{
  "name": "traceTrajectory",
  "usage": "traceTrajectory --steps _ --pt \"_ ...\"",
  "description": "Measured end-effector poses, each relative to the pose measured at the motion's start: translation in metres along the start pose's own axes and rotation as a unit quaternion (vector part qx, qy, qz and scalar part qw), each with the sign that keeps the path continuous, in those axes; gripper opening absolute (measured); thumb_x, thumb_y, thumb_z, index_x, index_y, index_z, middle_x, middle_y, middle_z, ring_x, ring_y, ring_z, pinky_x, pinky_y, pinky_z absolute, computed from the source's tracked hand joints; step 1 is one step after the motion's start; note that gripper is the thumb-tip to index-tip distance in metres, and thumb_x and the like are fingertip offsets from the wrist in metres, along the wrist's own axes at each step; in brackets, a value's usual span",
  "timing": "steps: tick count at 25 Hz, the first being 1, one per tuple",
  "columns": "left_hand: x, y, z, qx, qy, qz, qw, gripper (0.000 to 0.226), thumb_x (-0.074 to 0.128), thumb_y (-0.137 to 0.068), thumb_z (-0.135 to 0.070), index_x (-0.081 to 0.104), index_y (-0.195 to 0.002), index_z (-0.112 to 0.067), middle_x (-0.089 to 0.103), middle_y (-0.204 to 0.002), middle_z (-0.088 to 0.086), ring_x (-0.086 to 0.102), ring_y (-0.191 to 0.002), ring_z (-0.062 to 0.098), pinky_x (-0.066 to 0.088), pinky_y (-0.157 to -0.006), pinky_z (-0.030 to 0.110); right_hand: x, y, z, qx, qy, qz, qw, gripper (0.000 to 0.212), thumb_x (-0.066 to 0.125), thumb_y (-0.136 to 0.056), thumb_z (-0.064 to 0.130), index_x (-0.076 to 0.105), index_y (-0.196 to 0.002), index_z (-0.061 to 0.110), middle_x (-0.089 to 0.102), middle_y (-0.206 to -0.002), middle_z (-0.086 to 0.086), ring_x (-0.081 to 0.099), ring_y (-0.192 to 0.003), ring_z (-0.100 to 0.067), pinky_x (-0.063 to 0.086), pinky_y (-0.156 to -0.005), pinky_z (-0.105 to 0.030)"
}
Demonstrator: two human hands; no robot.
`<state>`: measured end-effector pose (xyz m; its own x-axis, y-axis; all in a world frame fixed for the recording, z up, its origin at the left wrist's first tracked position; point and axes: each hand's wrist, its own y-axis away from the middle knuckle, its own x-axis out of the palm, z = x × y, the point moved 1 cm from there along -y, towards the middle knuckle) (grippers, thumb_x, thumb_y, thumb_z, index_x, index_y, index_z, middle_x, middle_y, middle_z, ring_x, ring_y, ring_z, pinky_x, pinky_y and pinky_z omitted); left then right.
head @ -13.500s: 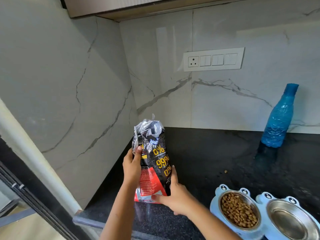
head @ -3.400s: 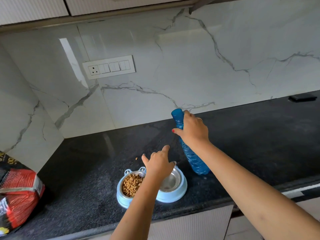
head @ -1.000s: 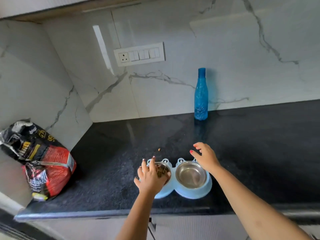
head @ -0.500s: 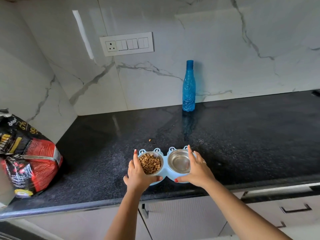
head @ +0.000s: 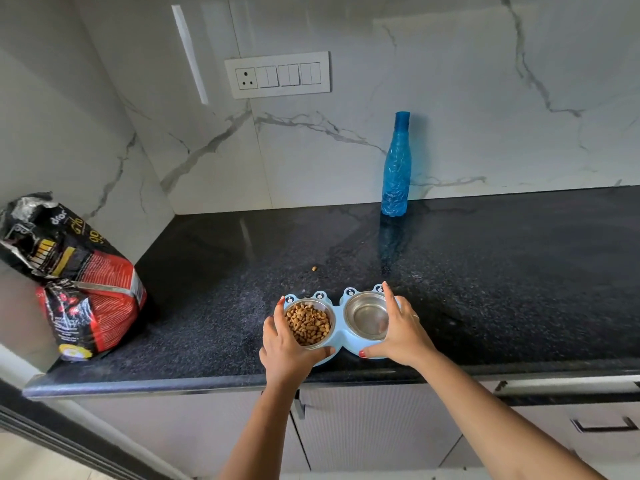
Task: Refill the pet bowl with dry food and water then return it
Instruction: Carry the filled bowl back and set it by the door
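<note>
A light-blue double pet bowl [head: 338, 318] sits near the front edge of the black counter [head: 485, 271]. Its left steel cup holds brown dry food [head: 309, 322]. The right steel cup [head: 367, 315] looks shiny, and I cannot tell whether water is in it. My left hand [head: 284, 344] grips the bowl's left end, and my right hand [head: 398, 327] grips its right end. A capped blue water bottle [head: 396, 168] stands upright against the back wall. The black-and-red food bag [head: 76, 282] leans in the left corner.
One loose kibble [head: 314, 268] lies on the counter behind the bowl. A switch and socket plate [head: 277, 75] is on the marble wall. Cabinet doors and drawer handles [head: 604, 426] run below the counter edge.
Since 3.4 s ago the bottle went from my right hand to standing by the wall. Both hands have closed around the ends of the bowl, which sits nearer the counter's front edge.
</note>
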<state>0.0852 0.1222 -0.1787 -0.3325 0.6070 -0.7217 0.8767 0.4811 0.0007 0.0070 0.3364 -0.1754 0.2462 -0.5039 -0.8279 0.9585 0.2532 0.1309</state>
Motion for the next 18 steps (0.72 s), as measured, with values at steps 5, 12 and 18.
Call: traceTrajectory --steps 5,12,18 --pt "-0.013 0.013 0.017 -0.004 0.026 -0.040 0.999 0.129 0.084 -0.045 -0.060 0.005 -0.144 -0.040 0.029 -0.143 0.000 0.033 -0.133 0.024 0.033 -0.108 0.050 0.005 0.002 0.018 -0.019 0.030 0.009 0.999 0.145 0.085 -0.045 0.058 -0.019 -0.146 0.043 0.011 -0.154 0.003 0.026 -0.139 -0.028 0.042 -0.099 -0.043" --pt "-0.056 0.031 0.042 0.007 0.067 -0.114 0.991 0.127 0.086 -0.045 -0.054 0.011 -0.145 -0.036 0.030 -0.135 -0.002 0.033 -0.126 0.018 0.032 -0.105 0.036 0.018 0.000 0.067 -0.081 0.028 0.032 0.996 0.146 0.084 -0.043 0.061 -0.020 -0.143 0.046 0.012 -0.153 0.006 0.028 -0.139 -0.027 0.042 -0.100 -0.043" --pt "-0.087 0.062 0.069 -0.041 0.072 -0.192 0.978 0.125 0.086 -0.045 -0.053 0.014 -0.145 -0.033 0.030 -0.135 -0.001 0.033 -0.127 0.020 0.035 -0.108 0.042 0.039 0.003 0.111 -0.169 0.024 0.068 0.983 0.144 0.086 -0.046 0.057 -0.016 -0.146 0.042 0.012 -0.155 0.005 0.028 -0.139 -0.028 0.041 -0.101 -0.044"
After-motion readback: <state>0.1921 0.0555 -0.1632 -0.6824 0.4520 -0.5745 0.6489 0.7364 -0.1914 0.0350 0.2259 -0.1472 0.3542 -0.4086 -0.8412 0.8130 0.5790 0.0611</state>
